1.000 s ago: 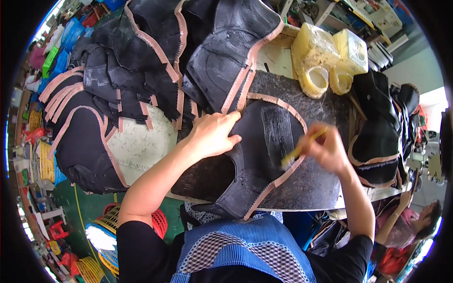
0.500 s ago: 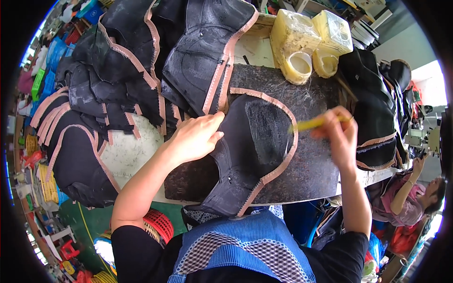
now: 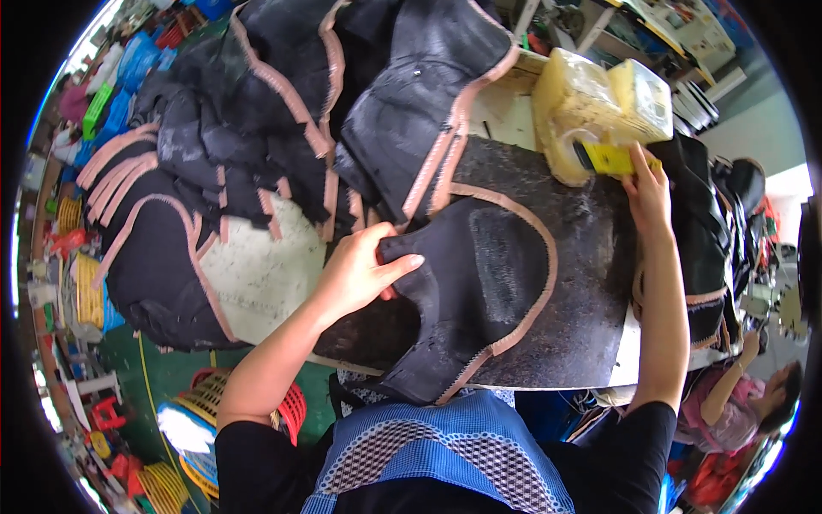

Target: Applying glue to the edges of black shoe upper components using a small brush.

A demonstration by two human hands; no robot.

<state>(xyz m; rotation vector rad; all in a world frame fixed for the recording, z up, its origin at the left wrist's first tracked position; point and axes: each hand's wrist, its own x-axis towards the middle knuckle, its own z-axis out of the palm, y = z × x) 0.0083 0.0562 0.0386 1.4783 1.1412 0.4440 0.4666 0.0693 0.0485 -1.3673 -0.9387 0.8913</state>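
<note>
A black boot-upper piece (image 3: 511, 265) with pink toothed edging lies on the dark work board (image 3: 591, 283), its lower end reaching the table edge. My left hand (image 3: 364, 267) is closed on its left edge, thumb on top and fingers underneath, lifting that edge a little. A whitish, brushed-looking patch runs across the middle of the piece. In my right hand (image 3: 649, 184) is a flat yellow brush (image 3: 612, 159), held at the round mouth of a glue-crusted yellowish pot (image 3: 578, 90). The brush's dark tip points left over that mouth; whether it touches the pot I cannot tell.
Several more black upper pieces (image 3: 411, 94) with pink edging are heaped at the left and back. A second yellowish pot (image 3: 642, 94) adjoins the first. Black pieces (image 3: 685, 206) hang at the right. Baskets (image 3: 193, 411) stand on the floor; another person (image 3: 728, 403) is at far right.
My right hand has moved the brush from the piece's right edge up and away to the pot. My left hand has gone from pressing on the piece to gripping and raising its edge.
</note>
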